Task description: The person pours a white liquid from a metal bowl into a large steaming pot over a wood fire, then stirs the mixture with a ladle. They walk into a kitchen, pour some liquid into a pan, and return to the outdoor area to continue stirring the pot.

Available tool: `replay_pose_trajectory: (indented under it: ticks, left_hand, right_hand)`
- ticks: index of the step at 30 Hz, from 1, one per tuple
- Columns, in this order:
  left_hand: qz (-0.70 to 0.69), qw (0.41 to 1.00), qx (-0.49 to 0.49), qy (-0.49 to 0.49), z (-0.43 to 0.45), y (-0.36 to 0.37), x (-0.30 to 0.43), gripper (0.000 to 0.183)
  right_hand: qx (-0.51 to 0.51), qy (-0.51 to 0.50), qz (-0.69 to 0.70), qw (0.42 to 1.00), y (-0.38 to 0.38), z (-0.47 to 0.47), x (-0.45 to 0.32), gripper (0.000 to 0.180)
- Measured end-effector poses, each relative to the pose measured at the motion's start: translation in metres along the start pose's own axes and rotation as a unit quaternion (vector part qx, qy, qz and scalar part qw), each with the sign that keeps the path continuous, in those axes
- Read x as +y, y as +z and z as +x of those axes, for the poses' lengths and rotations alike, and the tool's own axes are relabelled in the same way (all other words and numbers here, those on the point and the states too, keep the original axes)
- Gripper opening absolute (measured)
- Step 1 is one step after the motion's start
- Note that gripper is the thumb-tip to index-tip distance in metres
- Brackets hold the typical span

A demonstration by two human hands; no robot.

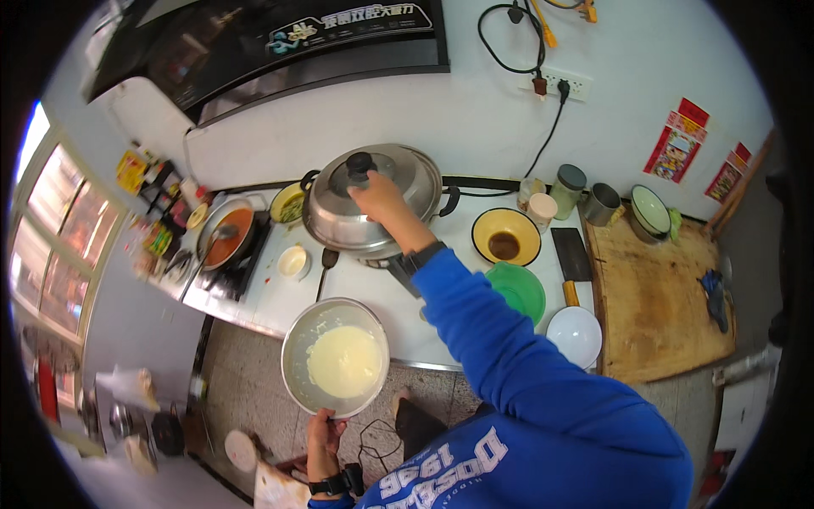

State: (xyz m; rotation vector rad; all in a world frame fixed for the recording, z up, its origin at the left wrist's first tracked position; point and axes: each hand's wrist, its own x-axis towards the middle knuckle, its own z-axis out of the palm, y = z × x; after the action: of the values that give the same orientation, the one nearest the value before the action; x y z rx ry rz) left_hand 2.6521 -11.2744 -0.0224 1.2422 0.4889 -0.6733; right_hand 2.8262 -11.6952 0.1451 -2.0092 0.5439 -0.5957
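My left hand (325,431) grips the near rim of a stainless steel mixing bowl (293,356) in front of the counter edge. A pale yellow, thick liquid (346,361) covers its bottom, with smears up the wall. My right hand (379,200) reaches across the counter and grasps the black knob (360,163) of a domed metal lid (407,172). The lid sits on a large two-handled pan (449,201), whose inside is hidden. Below the pan, a dark-bladed spatula (329,258) lies beside a small white bowl (293,263).
At left, a wok of red-orange sauce (233,238) with a ladle sits on a stove (235,280). To the right are a yellow bowl with brown liquid (481,232), a green basin (523,292), a white bowl (574,335), a cleaver (572,254) and a wooden cutting board (655,299).
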Motion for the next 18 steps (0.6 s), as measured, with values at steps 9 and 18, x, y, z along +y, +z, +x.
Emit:
replay_pose_trajectory:
  ticks: [9,18]
  left_hand:
    - [0.131,0.984,-0.108,-0.055,0.120,-0.055,0.123,0.030]
    - [0.228,0.963,-0.112,-0.092,0.168,-0.039,0.197,0.029]
  right_hand:
    - [0.024,-0.146,-0.215,0.965,0.020,0.111,-0.005,0.046]
    - [0.089,-0.099,-0.087,0.987,-0.111,0.035,-0.033,0.051]
